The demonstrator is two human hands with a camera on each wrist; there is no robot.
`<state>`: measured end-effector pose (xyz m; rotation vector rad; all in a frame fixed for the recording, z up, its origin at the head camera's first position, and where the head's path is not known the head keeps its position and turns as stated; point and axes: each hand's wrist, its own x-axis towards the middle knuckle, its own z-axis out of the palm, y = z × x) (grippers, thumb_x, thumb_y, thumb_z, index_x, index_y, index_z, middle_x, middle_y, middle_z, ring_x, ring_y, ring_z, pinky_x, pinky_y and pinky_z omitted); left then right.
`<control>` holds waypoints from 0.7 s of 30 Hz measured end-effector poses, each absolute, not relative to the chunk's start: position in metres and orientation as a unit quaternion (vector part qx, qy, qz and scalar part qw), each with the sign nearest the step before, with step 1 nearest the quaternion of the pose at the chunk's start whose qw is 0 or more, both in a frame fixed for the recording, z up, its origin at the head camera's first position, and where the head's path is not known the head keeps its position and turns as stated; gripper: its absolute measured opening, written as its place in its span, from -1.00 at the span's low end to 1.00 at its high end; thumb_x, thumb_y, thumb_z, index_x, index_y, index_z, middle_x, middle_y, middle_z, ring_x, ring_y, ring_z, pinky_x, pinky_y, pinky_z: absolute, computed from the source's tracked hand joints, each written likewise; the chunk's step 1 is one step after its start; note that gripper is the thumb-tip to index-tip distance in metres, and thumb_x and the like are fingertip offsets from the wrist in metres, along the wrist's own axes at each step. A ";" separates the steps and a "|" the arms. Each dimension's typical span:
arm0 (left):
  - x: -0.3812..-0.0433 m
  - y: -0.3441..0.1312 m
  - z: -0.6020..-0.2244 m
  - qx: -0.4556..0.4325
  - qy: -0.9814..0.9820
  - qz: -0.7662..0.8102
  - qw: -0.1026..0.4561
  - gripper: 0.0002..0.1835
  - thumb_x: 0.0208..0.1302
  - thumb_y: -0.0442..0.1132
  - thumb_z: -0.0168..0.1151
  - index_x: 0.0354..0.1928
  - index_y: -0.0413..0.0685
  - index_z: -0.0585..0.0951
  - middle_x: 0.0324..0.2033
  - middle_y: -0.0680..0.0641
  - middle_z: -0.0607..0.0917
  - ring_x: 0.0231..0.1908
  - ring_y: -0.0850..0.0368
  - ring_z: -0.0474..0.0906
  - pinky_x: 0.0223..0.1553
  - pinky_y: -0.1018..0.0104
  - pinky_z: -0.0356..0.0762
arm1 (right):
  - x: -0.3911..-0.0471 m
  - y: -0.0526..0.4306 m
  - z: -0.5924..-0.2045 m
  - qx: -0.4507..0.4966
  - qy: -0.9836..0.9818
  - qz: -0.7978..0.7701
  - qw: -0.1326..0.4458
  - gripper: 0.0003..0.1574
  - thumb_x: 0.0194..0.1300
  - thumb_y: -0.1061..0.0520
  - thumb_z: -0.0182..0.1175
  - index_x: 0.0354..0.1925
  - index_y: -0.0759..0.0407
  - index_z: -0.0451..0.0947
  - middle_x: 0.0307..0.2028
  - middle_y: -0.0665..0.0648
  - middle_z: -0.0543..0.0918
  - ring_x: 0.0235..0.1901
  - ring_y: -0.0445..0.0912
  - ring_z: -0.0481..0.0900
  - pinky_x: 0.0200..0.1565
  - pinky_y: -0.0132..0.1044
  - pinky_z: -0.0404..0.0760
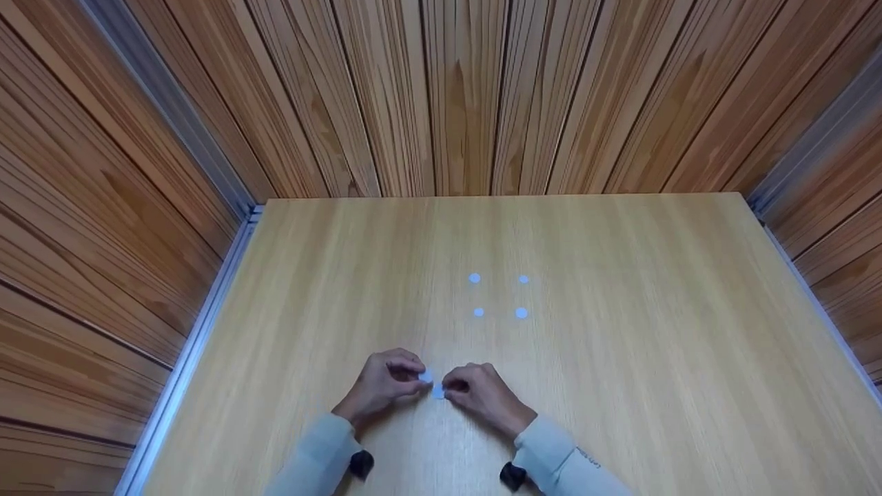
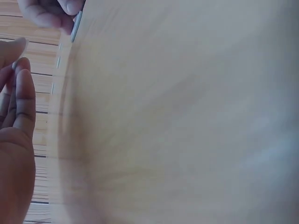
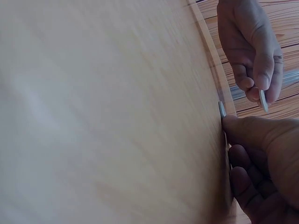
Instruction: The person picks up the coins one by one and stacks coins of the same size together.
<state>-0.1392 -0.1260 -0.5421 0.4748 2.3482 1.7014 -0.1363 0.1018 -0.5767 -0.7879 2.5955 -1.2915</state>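
Observation:
In the head view my left hand (image 1: 386,380) pinches a small pale round disc (image 1: 425,377) between thumb and fingertips. The right wrist view shows this disc (image 3: 263,101) edge-on, thin and flat, held above the tabletop. Just to the right, my right hand (image 1: 486,394) has its thumb and fingers on a second pale disc (image 1: 438,392), low over the wood. That second disc (image 3: 222,108) appears thin at the thumb tip in the right wrist view, close to the table surface. The two discs are side by side, the left one slightly higher.
Several pale discs, including an upper-left disc (image 1: 475,278) and a lower-right disc (image 1: 521,313), lie in a square pattern farther up the wooden table (image 1: 654,331). Wood-plank walls (image 1: 462,103) enclose the table at the back and sides, with a metal rail (image 1: 193,337) along the left edge.

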 end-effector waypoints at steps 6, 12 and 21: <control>-0.135 -0.127 -0.549 0.161 0.789 0.582 0.117 -0.82 0.09 -0.54 0.42 -0.22 -0.37 0.73 -0.23 -0.16 0.70 -0.27 0.01 0.65 -0.24 0.43 0.59 | -0.136 0.101 -0.577 -0.258 0.864 -0.427 0.074 -0.86 0.24 0.27 0.38 -0.19 0.17 0.74 -0.29 0.02 0.75 -0.27 -0.23 0.63 -0.21 -0.36 0.59; -0.138 -0.129 -0.575 0.150 0.788 0.581 0.139 -0.82 0.09 -0.54 0.42 -0.23 -0.32 0.75 -0.22 -0.14 0.70 -0.27 0.03 0.65 -0.27 0.45 0.58 | -0.137 0.102 -0.577 -0.264 0.862 -0.429 0.066 -0.89 0.24 0.29 0.37 -0.22 0.19 0.75 -0.31 0.03 0.76 -0.30 -0.21 0.64 -0.24 -0.36 0.59; -0.140 -0.129 -0.579 0.138 0.785 0.582 0.165 -0.82 0.10 -0.55 0.41 -0.22 -0.31 0.74 -0.22 -0.14 0.68 -0.27 0.08 0.64 -0.28 0.47 0.57 | -0.136 0.102 -0.578 -0.265 0.861 -0.430 0.065 -0.90 0.25 0.29 0.37 -0.23 0.18 0.75 -0.32 0.02 0.75 -0.31 -0.21 0.63 -0.26 -0.37 0.58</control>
